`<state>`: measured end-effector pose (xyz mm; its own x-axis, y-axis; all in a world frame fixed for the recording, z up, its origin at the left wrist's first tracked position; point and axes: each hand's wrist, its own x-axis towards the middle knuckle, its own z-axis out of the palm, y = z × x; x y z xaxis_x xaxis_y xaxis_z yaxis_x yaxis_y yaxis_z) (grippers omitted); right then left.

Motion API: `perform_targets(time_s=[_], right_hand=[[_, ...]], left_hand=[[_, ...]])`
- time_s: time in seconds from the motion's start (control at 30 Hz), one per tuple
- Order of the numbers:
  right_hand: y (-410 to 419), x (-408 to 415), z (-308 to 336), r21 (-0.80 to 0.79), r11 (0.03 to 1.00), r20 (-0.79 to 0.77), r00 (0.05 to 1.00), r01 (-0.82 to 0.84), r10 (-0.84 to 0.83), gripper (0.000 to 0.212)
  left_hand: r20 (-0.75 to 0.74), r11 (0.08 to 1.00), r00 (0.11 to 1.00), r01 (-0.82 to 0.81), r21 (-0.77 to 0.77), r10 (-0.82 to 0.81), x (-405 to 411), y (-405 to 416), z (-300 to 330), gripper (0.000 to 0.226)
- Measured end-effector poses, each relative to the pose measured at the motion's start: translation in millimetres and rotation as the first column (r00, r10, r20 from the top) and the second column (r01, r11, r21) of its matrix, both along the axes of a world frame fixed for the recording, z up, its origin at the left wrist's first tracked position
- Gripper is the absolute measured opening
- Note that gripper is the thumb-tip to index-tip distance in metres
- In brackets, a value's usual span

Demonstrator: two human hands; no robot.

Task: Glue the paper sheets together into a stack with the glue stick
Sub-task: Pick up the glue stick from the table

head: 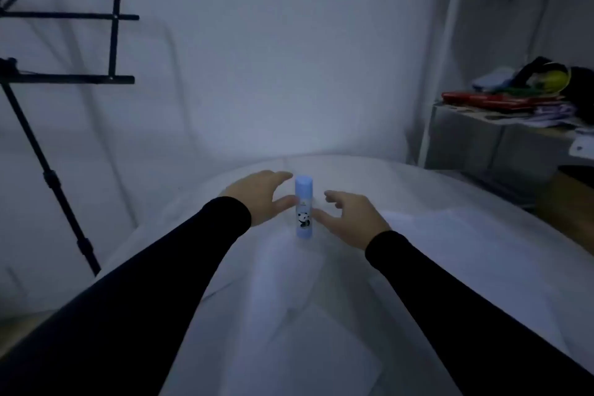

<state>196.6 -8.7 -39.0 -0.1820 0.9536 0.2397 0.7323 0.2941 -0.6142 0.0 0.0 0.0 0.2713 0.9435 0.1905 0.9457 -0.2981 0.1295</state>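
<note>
1. We see the glue stick [303,207] standing upright, cap on, at the middle of the white-draped table [466,244]; it is pale blue with a panda picture, and its small print is too blurred to read.
2. Our left hand [260,198] sits just left of it, fingers spread wide, thumb tip at the tube; actual contact we cannot tell.
3. Our right hand [352,219] sits just right, fingers likewise spread, gripping nothing.
4. Paper sheets [418,219] lie faintly at the right.
5. A black music stand [64,42] stands far left against the white backdrop; a cluttered shelf [501,112] is far right.
</note>
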Motion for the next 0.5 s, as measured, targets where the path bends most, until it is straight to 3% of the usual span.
perform_targets(time_s=[0.13, 0.27, 0.33, 0.5], right_hand=[[13.2, -11.1, -4.4, -0.073, 0.997, -0.224, 0.974, -0.004, -0.012, 0.073], [20.5, -27.3, -18.1, -0.078, 0.994, -0.399, 0.916, -0.082, 0.044, 0.033], [20.0, -31.1, -22.4, -0.066, 0.996, -0.412, 0.911, -0.061, 0.029, 0.024], [16.2, -33.4, -23.7, -0.046, 0.997, -0.389, 0.921, -0.058, 0.035, 0.024]], left_hand=[[0.16, 0.993, 0.982, 0.087, 0.083, -0.099, 4.4, 7.2, -3.3, 0.056], [0.286, 0.969, 0.931, 0.189, 0.156, -0.228, 9.2, 13.1, -14.0, 0.041], [0.354, 0.966, 0.905, 0.175, 0.192, -0.235, 11.5, 13.2, -19.7, 0.035], [0.441, 0.97, 0.871, 0.141, 0.198, -0.216, 14.8, 10.6, -22.6, 0.026]])
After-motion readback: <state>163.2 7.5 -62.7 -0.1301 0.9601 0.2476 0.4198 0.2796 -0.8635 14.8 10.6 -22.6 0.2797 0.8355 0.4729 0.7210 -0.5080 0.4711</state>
